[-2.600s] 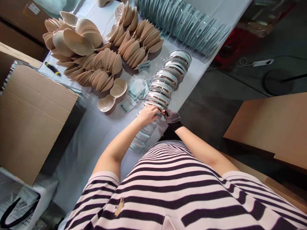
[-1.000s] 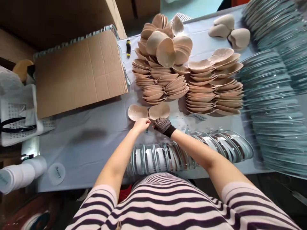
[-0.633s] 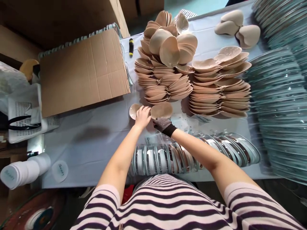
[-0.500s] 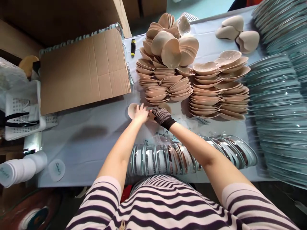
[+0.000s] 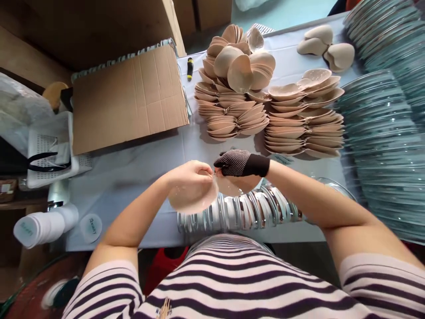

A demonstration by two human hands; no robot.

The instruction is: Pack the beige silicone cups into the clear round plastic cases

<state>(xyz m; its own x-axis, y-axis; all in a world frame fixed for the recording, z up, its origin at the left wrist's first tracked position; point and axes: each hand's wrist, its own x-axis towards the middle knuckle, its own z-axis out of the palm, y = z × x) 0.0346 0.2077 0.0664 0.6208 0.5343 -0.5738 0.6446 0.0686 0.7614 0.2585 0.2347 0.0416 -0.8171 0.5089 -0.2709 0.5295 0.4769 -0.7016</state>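
Observation:
A beige stick-on bra point(image 5: 192, 198) hangs above the near side of the table, its two cups joined in the middle. My bare left hand point(image 5: 191, 173) pinches the left cup by its inner edge. Close beside it, my right hand point(image 5: 237, 163), in a black dotted glove with bare fingertips, pinches the inner edge of the other cup. The small join between the fingertips is too small to make out. Beyond my hands lie stacked beige bras point(image 5: 232, 110), with a second stack point(image 5: 303, 128) to their right. Below the held bra runs a row of clear plastic shells point(image 5: 229, 215).
Tall stacks of clear plastic shells point(image 5: 385, 146) line the right side. A cardboard sheet point(image 5: 129, 102) covers the left back, with a yellow-black cutter point(image 5: 189, 68) beside it. A white basket point(image 5: 48, 177), stacked white rounds point(image 5: 43, 227) and a printed card point(image 5: 90, 228) are at left.
Both hands have come nearer my body, lifting the bra off the table. The cups now hang below my fingers, over the row of shells. The camera view has shifted slightly.

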